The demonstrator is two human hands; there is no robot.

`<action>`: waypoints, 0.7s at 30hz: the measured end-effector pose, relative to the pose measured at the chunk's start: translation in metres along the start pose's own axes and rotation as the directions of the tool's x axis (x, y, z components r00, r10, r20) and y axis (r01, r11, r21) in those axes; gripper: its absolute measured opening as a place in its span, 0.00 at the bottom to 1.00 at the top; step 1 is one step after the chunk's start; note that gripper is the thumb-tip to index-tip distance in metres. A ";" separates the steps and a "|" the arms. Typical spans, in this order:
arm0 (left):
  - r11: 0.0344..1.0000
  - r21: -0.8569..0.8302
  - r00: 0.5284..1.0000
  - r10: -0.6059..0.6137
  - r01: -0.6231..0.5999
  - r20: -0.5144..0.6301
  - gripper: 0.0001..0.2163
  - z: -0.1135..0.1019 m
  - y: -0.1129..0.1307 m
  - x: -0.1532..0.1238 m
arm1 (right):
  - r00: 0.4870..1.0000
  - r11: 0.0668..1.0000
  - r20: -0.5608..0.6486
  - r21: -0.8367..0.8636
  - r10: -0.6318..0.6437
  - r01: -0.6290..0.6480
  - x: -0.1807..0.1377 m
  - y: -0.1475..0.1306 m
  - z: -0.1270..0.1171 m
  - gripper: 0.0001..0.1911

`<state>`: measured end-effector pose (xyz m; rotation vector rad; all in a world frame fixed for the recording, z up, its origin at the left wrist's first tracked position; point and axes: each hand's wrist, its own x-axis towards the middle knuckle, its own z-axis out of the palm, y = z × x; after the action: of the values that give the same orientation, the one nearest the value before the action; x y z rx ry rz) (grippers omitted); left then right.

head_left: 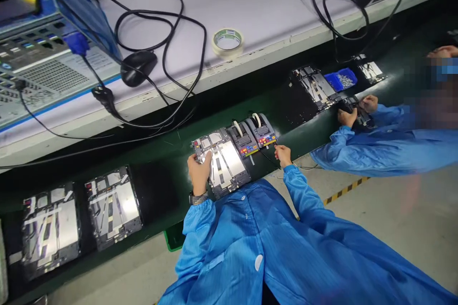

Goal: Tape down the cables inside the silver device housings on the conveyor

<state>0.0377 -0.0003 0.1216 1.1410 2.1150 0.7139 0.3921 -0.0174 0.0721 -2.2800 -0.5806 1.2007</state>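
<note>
The left hand (199,175) gripped the left long edge of a tablet-sized metal frame (226,164) lying flat on a dark green bench (164,162), its long axis running away from the person, far end leaning left. The right hand (283,155) pinched narrowly just beside two tape dispensers (252,136), whatever it held too small to tell
</note>
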 end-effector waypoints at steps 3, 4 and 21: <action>0.996 0.082 0.999 0.023 -0.019 -0.047 0.32 0.002 0.004 0.002 | 0.999 0.998 0.040 0.056 0.020 -0.022 0.009 0.009 0.012 0.09; 0.992 0.119 0.997 0.038 -0.030 -0.068 0.35 0.003 0.006 0.002 | 0.998 0.997 0.053 0.074 0.026 -0.030 0.011 0.009 0.017 0.09; 0.986 0.142 0.994 0.096 -0.089 -0.044 0.44 0.010 0.020 0.005 | 0.995 0.967 0.023 0.233 0.100 -0.103 0.015 0.042 0.019 0.08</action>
<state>0.0532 0.0151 0.1275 1.3163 2.1951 0.6508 0.3895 -0.0375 0.0281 -2.1252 -0.3096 1.2594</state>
